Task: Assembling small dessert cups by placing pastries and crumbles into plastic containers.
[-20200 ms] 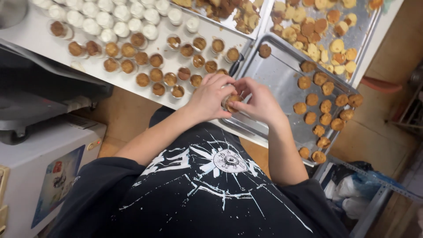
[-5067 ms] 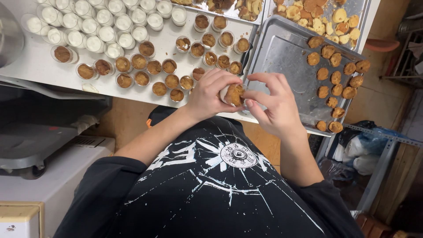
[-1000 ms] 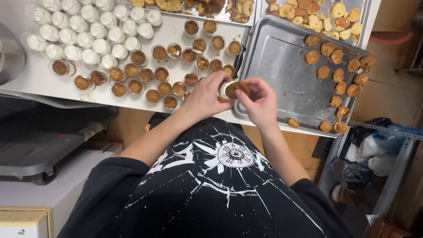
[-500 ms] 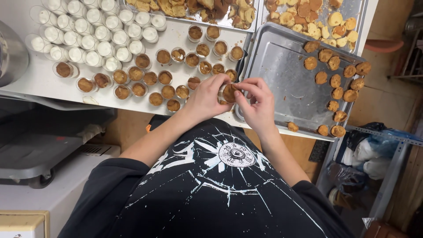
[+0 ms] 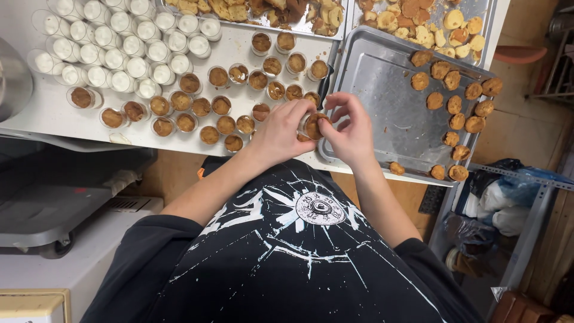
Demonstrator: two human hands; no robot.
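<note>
While our left hand (image 5: 281,128) gripped the little clear cup (image 5: 311,127) to keep it steady, our right hand (image 5: 350,128) pinched a brown cake round into it. We held it over the table edge, between the filled cups (image 5: 218,113) and the metal tray (image 5: 382,101).

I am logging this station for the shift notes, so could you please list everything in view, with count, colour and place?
White-filled cups: many, clear with white filling, counter far left.
Brown-topped cups: many, clear with brown rounds, counter centre.
Baking tray: one, silver, right of the cups.
Cake rounds: about fifteen, golden brown, tray's right side and near edge.
Far trays of cake pieces: two, silver, top edge.
Metal rack with bags: one, lower right.
Held cup: one, clear, brown round inside.
Left hand: holds the cup.
Right hand: fingers on the round.
</note>
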